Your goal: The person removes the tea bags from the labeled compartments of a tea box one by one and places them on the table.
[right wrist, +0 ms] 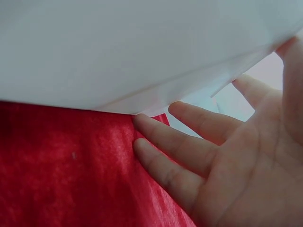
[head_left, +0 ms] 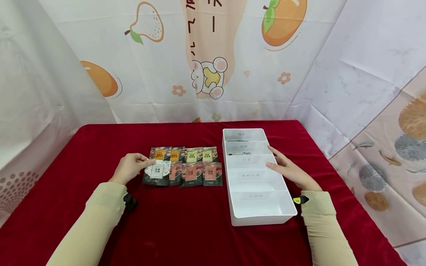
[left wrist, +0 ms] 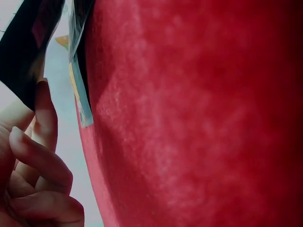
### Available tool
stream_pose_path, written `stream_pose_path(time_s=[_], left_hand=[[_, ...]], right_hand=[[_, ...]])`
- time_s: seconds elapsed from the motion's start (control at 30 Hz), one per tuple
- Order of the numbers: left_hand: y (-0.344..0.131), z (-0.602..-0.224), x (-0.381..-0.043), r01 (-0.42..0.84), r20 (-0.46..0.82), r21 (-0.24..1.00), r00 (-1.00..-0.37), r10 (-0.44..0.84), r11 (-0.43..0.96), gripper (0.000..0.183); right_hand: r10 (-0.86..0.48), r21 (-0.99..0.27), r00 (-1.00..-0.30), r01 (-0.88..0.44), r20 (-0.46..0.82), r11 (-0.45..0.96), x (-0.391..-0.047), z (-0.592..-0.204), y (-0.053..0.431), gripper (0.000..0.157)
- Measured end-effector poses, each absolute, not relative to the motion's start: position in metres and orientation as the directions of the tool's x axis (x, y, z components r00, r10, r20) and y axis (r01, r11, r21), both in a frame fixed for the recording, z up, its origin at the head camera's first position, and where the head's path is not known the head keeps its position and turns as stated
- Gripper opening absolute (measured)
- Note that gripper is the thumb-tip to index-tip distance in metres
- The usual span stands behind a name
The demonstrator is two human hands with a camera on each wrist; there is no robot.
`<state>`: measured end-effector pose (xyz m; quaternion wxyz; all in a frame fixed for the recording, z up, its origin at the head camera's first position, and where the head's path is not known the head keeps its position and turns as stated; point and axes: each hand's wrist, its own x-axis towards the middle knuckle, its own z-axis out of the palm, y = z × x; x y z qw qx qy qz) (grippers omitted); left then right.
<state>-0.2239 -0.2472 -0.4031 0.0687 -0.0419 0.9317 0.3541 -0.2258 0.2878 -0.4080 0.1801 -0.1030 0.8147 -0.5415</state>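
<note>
My left hand pinches the left edge of a sachet with a white top and a dark lower part. In the left wrist view the sachet's dark back is tilted up off the red cloth. Behind and beside it lie sachets with orange labels, green labels and red labels; the held one overlaps some of them. My right hand rests along the right side of a white divided box, fingers extended, thumb at its rim. Fingertips reach the box's side in the right wrist view.
The box has several compartments in a column, with labelled dividers. Flat packets show in the second compartment from the back. A red cloth covers the table, and a printed curtain hangs behind its far edge.
</note>
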Motion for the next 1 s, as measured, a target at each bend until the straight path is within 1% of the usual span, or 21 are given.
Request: stream_pose_path(time_s=[0.17, 0.5, 0.8, 1.0], left_hand=[[-0.249, -0.403, -0.222, -0.165, -0.203, 0.579, -0.978, -0.054, 0.799, 0.049], [-0.246, -0.396, -0.219, -0.181, -0.251, 0.469, -0.966, -0.066, 0.864, 0.045], [-0.249, -0.395, -0.22, -0.201, -0.295, 0.436, -0.953, -0.071, 0.877, 0.04], [-0.249, -0.39, -0.219, -0.21, -0.294, 0.405, -0.951, -0.091, 0.89, 0.046]], right_hand=[[-0.37, -0.922, -0.911, 0.028, -0.183, 0.386, -0.225, -0.411, 0.288, 0.08], [-0.366, -0.921, -0.915, 0.015, -0.169, 0.389, -0.227, -0.41, 0.289, 0.079], [-0.368, -0.918, -0.914, 0.009, -0.168, 0.396, -0.227, -0.409, 0.289, 0.078], [-0.367, -0.922, -0.915, 0.013, -0.167, 0.387, -0.227, -0.409, 0.288, 0.079]])
